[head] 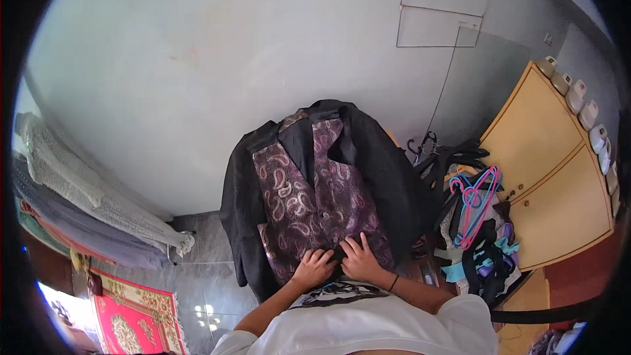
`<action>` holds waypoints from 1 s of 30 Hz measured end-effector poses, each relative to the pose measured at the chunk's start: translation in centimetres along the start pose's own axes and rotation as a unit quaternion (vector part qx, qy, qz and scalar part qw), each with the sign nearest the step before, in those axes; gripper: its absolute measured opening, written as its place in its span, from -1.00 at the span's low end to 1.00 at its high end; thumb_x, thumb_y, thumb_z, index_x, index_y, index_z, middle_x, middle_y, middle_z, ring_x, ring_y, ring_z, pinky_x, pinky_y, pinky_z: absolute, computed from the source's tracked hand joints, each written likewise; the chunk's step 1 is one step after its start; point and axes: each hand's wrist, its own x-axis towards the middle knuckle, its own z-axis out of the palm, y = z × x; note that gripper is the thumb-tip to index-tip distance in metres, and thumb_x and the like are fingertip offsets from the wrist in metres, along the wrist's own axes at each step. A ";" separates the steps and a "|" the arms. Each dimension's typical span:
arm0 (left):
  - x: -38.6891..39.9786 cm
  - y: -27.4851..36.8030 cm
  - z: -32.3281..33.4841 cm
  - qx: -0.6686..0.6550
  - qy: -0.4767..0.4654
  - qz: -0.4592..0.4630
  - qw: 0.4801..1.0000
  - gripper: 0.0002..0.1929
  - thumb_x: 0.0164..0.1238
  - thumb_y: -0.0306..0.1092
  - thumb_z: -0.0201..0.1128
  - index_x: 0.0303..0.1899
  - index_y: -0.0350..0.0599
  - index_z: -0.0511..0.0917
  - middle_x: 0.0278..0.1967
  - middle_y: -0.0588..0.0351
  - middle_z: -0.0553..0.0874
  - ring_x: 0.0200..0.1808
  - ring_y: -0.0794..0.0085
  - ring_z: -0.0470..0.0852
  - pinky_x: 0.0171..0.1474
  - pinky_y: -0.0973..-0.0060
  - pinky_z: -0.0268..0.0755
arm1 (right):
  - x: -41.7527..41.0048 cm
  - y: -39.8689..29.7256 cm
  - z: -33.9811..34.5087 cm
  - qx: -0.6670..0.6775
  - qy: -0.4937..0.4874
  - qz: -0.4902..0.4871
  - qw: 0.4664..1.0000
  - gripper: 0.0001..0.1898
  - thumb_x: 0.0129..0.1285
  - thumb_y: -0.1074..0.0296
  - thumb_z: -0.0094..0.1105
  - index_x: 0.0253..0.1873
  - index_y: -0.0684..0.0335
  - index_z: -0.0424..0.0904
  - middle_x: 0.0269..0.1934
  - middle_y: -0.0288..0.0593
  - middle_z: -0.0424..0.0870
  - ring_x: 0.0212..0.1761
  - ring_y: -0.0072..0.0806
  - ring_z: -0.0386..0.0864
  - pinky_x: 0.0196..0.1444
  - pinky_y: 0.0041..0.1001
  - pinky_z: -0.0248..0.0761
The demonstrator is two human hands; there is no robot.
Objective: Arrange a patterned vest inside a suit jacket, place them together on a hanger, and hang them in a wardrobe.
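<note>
In front of me is a black suit jacket [394, 182] with a purple-and-silver paisley front [286, 192], standing upright with its sleeves hanging at the sides; what holds it up is hidden. A dark lapel [298, 158] folds down beside the neck opening. My left hand [315, 267] has its fingers bent on the lower front. Just beside it, my right hand [361, 260] grips at the front opening, with a dark band on the wrist. The fingers' tips and the cloth edge between them are partly hidden.
Hangers [475, 202] and tangled straps lie at the right, by a yellowish wooden cabinet [547, 172] with several containers [586, 113] on top. A glass sheet [478, 84] leans on the wall [172, 59]. Draped fabrics [93, 217] hang left, above a red patterned rug [138, 315].
</note>
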 end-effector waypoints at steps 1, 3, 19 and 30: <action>0.0 -0.3 -0.3 0.001 0.021 -0.022 1.000 -0.69 0.09 -0.14 0.24 -0.07 0.20 0.63 0.05 0.22 0.48 0.10 0.33 0.38 0.13 0.24 0.23 | 0.1 -0.1 0.0 0.011 0.029 -0.002 1.000 -0.80 0.05 0.24 0.14 -0.45 0.25 0.62 0.11 0.04 0.49 0.30 -0.13 0.28 0.36 0.20 -0.10; 0.4 -1.0 -0.9 0.038 0.058 -0.071 0.995 -0.63 0.10 -0.10 0.27 0.00 0.24 0.60 0.03 0.22 0.48 0.09 0.33 0.37 0.14 0.18 0.18 | 0.5 0.0 0.3 0.019 0.059 -0.001 0.998 -0.81 0.05 0.24 0.14 -0.47 0.23 0.60 0.11 0.03 0.49 0.30 -0.13 0.28 0.36 0.20 -0.10; 7.6 -4.1 -2.9 0.051 0.151 -0.216 0.963 -0.43 0.20 -0.10 0.23 0.28 0.16 0.41 0.30 -0.19 0.26 0.33 -0.12 0.12 0.30 -0.03 -0.10 | -1.0 14.6 -8.2 -0.234 0.247 0.361 0.868 -0.70 0.12 0.27 0.18 -0.02 0.11 0.55 0.05 -0.12 0.44 0.23 -0.10 0.31 0.35 0.27 -0.16; 9.7 0.3 -1.5 -0.022 0.028 -0.317 0.948 -0.31 0.30 0.16 0.05 0.40 0.13 0.20 0.45 -0.22 -0.03 0.45 -0.20 -0.07 0.34 -0.28 -0.37 | -14.9 29.4 -4.0 -0.245 -0.052 0.549 0.798 -0.38 0.31 0.27 -0.09 0.46 0.12 0.04 0.47 -0.03 0.05 0.53 -0.07 -0.10 0.45 0.09 -0.39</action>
